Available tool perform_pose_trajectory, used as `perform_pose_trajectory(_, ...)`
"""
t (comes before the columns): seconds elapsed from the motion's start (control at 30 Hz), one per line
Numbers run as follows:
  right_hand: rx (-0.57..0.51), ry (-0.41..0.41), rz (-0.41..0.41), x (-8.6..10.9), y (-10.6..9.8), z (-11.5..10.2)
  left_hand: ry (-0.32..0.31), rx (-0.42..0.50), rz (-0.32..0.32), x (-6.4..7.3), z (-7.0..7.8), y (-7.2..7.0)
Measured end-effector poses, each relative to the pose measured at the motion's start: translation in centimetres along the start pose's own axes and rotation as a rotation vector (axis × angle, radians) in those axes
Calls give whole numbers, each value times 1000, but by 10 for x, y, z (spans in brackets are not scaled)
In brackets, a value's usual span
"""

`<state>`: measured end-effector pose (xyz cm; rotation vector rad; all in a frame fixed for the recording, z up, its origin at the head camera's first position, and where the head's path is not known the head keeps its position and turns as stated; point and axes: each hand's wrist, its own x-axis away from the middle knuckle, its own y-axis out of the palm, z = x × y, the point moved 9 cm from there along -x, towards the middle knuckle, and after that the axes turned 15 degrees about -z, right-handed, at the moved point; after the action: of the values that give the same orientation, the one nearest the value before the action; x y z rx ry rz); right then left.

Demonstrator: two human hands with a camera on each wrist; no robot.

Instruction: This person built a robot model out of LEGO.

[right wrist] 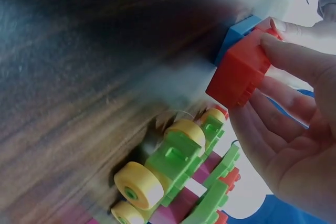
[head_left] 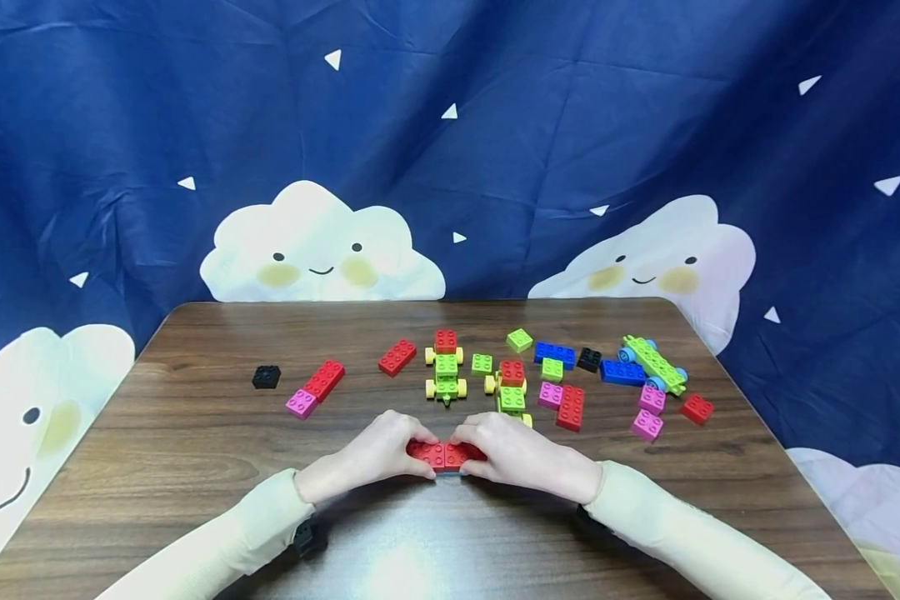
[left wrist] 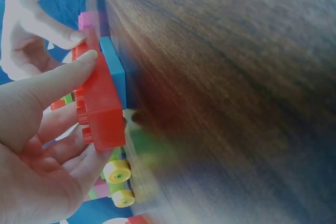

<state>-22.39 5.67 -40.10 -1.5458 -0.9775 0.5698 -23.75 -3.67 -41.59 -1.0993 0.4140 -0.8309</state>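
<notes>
Left hand (head_left: pixel 381 448): my thumb and fingers grip the left red brick (head_left: pixel 431 455).
Right hand (head_left: pixel 523 452): the same grasp, on the right red brick (head_left: pixel 457 456).
Blue brick (left wrist: pixel 116 72): beneath the two reds, which meet end to end in front of me, on the near side of the green car (head_left: pixel 446 366).
Joining step: I judge I am bridging both reds across the blue.
Next press: probably calls for even downward force from both hands, ends aligned.
Covered: my fingers hide the reds' outer ends; from above, only a blue sliver shows.
Underside: the wrist views are blurred, so I can't tell whether the studs are fully seated or the blue touches the table (head_left: pixel 157 433).
</notes>
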Motion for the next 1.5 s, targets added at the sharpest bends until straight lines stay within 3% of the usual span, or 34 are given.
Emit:
perform_pose_trajectory(0.47,-4,5,46,-1,-3,-3,17,2,2,0,3,-2)
perform_pose_trajectory(0.7,-45,21,41,-3,-3,-1,60,-21,49,1,5,-4)
perform_pose_trajectory(1.17,-88,43,36,-7,-4,1,-11,-33,-5,-3,5,-2)
perform_pose_trajectory(1.5,-49,65,24,-3,3,2,23,-20,-35,-4,1,3)
